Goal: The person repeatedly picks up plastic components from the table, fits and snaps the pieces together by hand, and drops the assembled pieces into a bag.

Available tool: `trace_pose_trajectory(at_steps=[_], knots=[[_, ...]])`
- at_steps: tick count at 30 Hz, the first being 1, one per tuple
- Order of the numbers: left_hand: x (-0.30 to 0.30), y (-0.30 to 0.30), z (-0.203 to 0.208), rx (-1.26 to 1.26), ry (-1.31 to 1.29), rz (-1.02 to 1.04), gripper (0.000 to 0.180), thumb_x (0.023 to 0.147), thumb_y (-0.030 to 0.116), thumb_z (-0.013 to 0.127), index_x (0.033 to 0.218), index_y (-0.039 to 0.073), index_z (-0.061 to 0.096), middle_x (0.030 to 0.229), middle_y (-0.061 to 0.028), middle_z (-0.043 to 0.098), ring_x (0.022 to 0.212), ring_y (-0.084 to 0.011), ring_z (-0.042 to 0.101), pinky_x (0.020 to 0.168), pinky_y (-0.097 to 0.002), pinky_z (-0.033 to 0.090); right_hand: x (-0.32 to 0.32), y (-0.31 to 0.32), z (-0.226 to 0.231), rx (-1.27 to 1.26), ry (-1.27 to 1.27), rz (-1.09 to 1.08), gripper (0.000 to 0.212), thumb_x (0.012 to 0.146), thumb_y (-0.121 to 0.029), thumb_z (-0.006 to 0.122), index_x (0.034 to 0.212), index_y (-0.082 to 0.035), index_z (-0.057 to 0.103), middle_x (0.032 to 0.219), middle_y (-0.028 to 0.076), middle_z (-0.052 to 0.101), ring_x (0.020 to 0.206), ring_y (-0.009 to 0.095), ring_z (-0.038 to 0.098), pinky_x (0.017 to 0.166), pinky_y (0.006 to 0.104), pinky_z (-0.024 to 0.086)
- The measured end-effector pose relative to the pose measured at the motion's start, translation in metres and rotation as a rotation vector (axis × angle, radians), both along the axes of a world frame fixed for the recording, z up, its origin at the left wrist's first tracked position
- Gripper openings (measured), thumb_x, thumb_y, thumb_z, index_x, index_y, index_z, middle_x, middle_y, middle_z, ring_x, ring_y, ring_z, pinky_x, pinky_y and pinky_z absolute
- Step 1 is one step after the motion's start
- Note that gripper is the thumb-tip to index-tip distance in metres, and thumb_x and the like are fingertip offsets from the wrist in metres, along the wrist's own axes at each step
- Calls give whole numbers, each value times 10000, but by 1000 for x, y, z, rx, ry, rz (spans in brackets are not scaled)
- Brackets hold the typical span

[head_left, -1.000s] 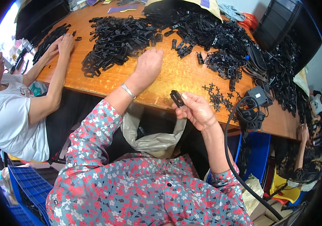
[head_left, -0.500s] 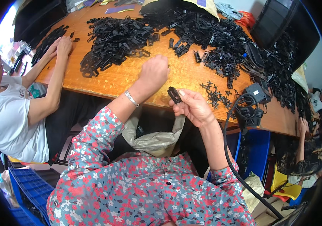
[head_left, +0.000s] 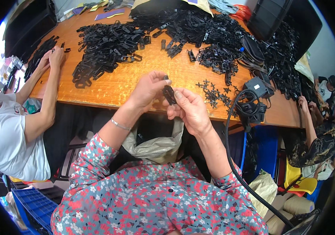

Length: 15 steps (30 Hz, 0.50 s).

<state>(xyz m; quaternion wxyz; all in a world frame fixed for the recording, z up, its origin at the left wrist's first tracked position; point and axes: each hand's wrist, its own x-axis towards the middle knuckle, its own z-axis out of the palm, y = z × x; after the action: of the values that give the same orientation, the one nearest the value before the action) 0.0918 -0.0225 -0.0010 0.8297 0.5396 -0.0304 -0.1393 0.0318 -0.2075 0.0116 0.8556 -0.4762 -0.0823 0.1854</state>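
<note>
Over the near edge of the wooden table, my right hand (head_left: 193, 111) pinches a small black slotted plastic part (head_left: 169, 95) between thumb and fingers. My left hand (head_left: 148, 91) meets it from the other side, thumb and forefinger closed on a small black plastic piece (head_left: 166, 77) at the part's upper end. Whether the two pieces are joined I cannot tell. Below both hands hangs the open mouth of a beige sack (head_left: 155, 148), its inside dark.
Black plastic frames heap on the table (head_left: 136, 78) in a left pile (head_left: 106, 45) and a right pile (head_left: 218, 58). Small black crosses (head_left: 214, 95) lie near a power adapter (head_left: 256, 88); its thick cable (head_left: 230, 149) runs past my right arm. Co-workers sit left (head_left: 14, 129) and right (head_left: 312, 137).
My left hand has come down from above the table to the part in my right hand. The view has shifted, so the table's things sit farther left.
</note>
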Motion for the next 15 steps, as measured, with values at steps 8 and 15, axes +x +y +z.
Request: trace_pose_trajectory(at_steps=[8, 15], knots=[[-33, -24, 7, -155, 40, 85, 291, 1069, 132, 569, 1322, 10, 488, 1135, -153, 676, 892, -169, 671, 730, -278, 563, -6, 0, -13, -89, -116, -188, 334, 1074, -224, 605, 1289, 31, 610, 1025, 105, 735, 758, 135, 707, 682, 268, 596], [-58, -22, 25, -224, 79, -60, 476, 1130, 156, 398, 1578, 33, 291, 1409, -204, 567, 1047, -209, 636, 852, -344, 541, -9, -6, -22, -35, -62, -205, 326, 1080, -236, 592, 1262, 33, 615, 1020, 100, 735, 777, 135, 708, 702, 272, 602]])
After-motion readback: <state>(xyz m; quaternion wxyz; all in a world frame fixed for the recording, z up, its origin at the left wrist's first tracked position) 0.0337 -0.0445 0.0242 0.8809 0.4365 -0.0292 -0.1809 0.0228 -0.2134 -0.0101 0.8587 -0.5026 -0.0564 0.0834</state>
